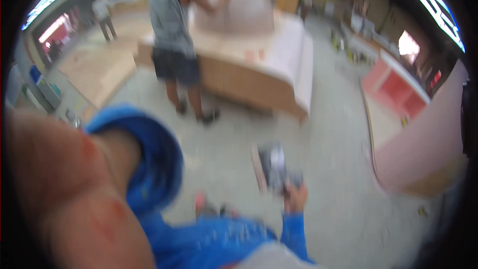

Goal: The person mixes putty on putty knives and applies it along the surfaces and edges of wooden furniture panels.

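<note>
My left hand (64,184) is raised very close in front of the view at the left, large and blurred, with the wide cuff of a blue sleeve (164,164) behind it. Its fingers cannot be made out. Lower down, right of the middle, my right hand (297,198) is closed around a dark, boxy hand tool (275,164) with a flat tan side, perhaps a sander. Motion blur hides its details. The tool is held off the floor, tilted, its tan side toward the left.
Ahead, a person in a grey top (172,22) stands at a large wooden form (234,72) with a pale dome (244,7). Wooden sheets (102,77) lie at the left, with another person (102,12) beyond. To the right stand a curved pinkish panel (423,144) and a red-lined box (393,87).
</note>
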A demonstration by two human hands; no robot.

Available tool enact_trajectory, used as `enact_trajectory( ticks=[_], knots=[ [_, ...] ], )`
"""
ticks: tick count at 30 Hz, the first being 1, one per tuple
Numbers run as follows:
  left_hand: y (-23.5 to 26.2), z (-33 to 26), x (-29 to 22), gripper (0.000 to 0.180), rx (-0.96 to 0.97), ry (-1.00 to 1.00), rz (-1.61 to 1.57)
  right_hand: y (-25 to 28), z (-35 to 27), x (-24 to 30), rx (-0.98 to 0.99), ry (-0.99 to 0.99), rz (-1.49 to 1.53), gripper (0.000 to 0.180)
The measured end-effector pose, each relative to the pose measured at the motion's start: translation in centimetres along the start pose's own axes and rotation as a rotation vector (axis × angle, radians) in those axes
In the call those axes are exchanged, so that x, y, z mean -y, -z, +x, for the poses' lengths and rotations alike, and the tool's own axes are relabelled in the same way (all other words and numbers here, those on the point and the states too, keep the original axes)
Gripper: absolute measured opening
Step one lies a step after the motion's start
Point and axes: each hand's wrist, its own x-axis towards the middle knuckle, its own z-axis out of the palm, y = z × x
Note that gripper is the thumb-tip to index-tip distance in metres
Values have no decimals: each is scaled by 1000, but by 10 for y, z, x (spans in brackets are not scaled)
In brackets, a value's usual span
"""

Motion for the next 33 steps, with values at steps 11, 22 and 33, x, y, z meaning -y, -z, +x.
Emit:
enact_trajectory(
  ticks=[11,22,33],
  knots=[
    [-85,17,46,19,180,-354,-647,1,-13,4,59,-14,99,31],
    [-83,-29,32,11,-105,55,-548,17,-33,5,36,-2,116,32],
    [-73,-202,152,21,-692,931,-183,-52,-34,6,231,115,198,35]
  ],
)
